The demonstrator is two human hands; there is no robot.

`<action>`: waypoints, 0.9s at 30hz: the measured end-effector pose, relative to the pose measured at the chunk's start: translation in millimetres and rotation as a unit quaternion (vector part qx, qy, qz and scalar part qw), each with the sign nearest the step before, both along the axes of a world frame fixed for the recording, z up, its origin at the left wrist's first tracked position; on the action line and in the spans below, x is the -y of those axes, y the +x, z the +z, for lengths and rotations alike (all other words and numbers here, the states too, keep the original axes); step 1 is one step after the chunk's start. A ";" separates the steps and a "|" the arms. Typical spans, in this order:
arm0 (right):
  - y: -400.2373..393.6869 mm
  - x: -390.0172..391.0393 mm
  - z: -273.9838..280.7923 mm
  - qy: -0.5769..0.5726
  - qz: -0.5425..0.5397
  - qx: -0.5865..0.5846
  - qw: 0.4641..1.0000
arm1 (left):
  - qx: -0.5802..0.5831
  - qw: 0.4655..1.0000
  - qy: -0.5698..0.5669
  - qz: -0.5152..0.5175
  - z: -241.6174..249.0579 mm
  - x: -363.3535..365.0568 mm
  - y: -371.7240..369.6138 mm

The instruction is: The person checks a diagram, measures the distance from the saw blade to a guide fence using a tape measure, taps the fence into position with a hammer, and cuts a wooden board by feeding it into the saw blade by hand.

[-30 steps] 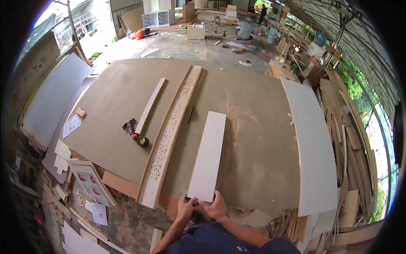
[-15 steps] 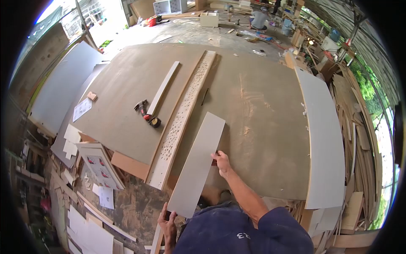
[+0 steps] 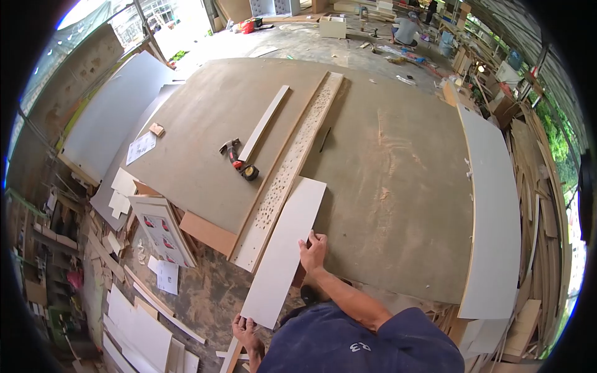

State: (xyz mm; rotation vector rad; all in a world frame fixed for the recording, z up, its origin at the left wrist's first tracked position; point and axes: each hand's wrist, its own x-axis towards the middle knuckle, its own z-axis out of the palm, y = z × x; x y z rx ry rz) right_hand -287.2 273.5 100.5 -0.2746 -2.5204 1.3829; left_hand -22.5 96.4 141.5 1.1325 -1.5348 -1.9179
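A long white board (image 3: 285, 255) reaches from the front of my body onto the worktable (image 3: 398, 211). My left hand (image 3: 247, 332) grips its near end, thumb on top at the corner. Farther up, my right hand (image 3: 313, 250) pinches the right long edge. The board's left edge runs right along a white strip dotted with many holes (image 3: 289, 174), which has a brown edge. Left of that strip lie a claw hammer (image 3: 229, 149), a tape measure (image 3: 250, 172) and a narrow white strip (image 3: 264, 124). A thin dark stick (image 3: 325, 139) lies to the right.
A large white panel (image 3: 494, 205) lies along the table's right side. Sawdust (image 3: 385, 161) streaks the tabletop. On the left are a printed sheet (image 3: 142, 148), a wood block (image 3: 157, 129) and framed panels (image 3: 163, 230). Offcuts (image 3: 140, 323) litter the floor. A person (image 3: 407, 30) crouches far back.
The white board has moved left across the table, up against the strip with holes, with both hands still holding it. My view has turned slightly left.
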 end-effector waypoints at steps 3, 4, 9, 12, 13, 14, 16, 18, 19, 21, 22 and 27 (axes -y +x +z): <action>-7.5 4.4 -3.8 0.038 -0.017 -0.021 0.999 | 0.028 0.999 0.024 0.035 -21.9 8.8 -15.2; -13.3 5.6 -8.4 0.061 -0.015 -0.013 0.998 | 0.052 0.996 0.048 0.051 -28.1 14.1 -21.1; -42.8 -4.0 -17.4 0.034 -0.001 0.025 0.999 | 0.053 0.997 0.048 -0.012 -61.8 28.4 -37.5; -58.4 -11.5 -16.1 0.052 0.005 0.027 0.998 | 0.035 0.998 0.054 -0.011 -38.3 9.3 -57.5; -62.5 -12.5 -14.5 0.058 0.004 0.028 0.998 | 0.025 0.998 0.064 -0.010 -30.4 5.9 -61.8; -66.2 -13.4 -12.9 0.057 0.003 0.028 0.998 | 0.025 0.998 0.064 -0.011 -37.5 7.9 -62.4; -73.1 -14.9 -9.8 0.039 -0.011 0.062 0.997 | 0.082 0.993 0.072 -0.034 -50.0 11.5 -66.8; -77.6 -15.5 -6.6 0.037 -0.021 0.073 0.996 | 0.106 0.989 0.085 -0.059 -48.6 9.7 -71.6; -80.6 -16.5 -5.2 0.036 -0.029 0.084 0.995 | 0.130 0.983 0.099 -0.082 -40.5 5.3 -77.1; -88.5 -19.1 -6.4 0.043 -0.030 0.078 0.996 | 0.154 0.976 0.111 -0.107 -26.5 -0.4 -88.7; -91.0 -20.3 -7.1 0.051 -0.027 0.074 0.996 | 0.155 0.976 0.103 -0.111 -19.6 -2.7 -93.5; -110.2 -26.6 -8.2 0.065 -0.033 0.084 0.994 | 0.154 0.975 0.089 -0.130 -13.1 -4.0 -114.4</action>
